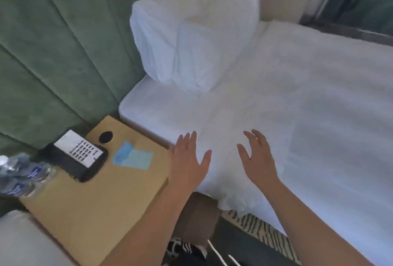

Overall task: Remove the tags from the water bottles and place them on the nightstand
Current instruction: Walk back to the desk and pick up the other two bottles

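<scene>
— Where are the hands?

— Both are empty, fingers spread; the left hand [188,160] hangs palm-down over the edge where the white-sheeted bed [297,106] meets the tan wooden nightstand [95,212]; the right hand [258,157] is over the sheet, just beside the left, the two apart and gripping nothing.

— And the bottles?

— The clear plastic water bottles with blue labels [23,175] lie blurred at the nightstand's far left edge; I cannot tell how many there are, nor whether tags are on them.

— What else sits on that top?

— A black telephone with a white keypad panel [78,156], just beside the bottles; two overlapping pale blue paper slips [133,157] lie between the telephone and the left hand; a round black hole [105,137] is near the back corner; two white pillows [191,38] lean against the green padded headboard [59,48].
</scene>
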The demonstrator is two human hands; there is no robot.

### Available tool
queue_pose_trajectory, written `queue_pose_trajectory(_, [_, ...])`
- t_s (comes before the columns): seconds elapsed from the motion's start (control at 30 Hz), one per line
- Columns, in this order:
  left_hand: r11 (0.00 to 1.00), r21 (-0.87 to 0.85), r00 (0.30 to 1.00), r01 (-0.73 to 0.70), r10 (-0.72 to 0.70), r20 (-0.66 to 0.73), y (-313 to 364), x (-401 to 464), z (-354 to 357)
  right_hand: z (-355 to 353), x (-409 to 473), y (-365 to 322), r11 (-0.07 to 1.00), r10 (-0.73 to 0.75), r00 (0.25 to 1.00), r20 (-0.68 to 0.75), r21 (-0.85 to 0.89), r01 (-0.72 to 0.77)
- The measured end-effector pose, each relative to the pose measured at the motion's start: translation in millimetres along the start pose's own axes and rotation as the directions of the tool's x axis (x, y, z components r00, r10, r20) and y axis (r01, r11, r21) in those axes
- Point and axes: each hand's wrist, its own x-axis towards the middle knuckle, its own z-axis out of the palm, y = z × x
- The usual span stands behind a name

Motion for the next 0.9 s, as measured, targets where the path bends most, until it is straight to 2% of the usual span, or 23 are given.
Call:
queue_pose_trajectory(0.13, [0.98,-0.012,0.971,-0.201,0.2,0.13,110,-16,51,-74,-49,94,0.977,0.212,0.968,-0.137,0.024,-0.21])
queue_pose_trajectory(0.27, [0.909,-0.058,0.874,-0.414,0.414,0.254,218,-49,107,-143,-114,176,0.915,0.398,0.878,-0.266,0.049,-0.4])
queue_pose_trajectory(0.4, [0.775,-0.104,0.696,-0.623,0.61,0.378,318,-102,161,-200,-196,245,0.795,0.587,0.697,-0.413,0.13,-0.593])
queue_pose_trajectory(0.6, [0.517,-0.176,0.379,-0.838,0.782,0.495,434,-185,212,-254,-310,305,0.553,0.793,0.356,-0.494,0.342,-0.759])
queue_pose_trajectory(0.77, [0.311,-0.274,0.126,-0.91,0.837,0.532,506,-250,241,-277,-384,332,0.416,0.827,0.111,-0.551,0.467,-0.781])
queue_pose_trajectory(0.9, [0.204,-0.328,-0.002,-0.922,0.847,0.532,554,-291,269,-294,-420,360,0.306,0.847,-0.035,-0.531,0.539,-0.785])
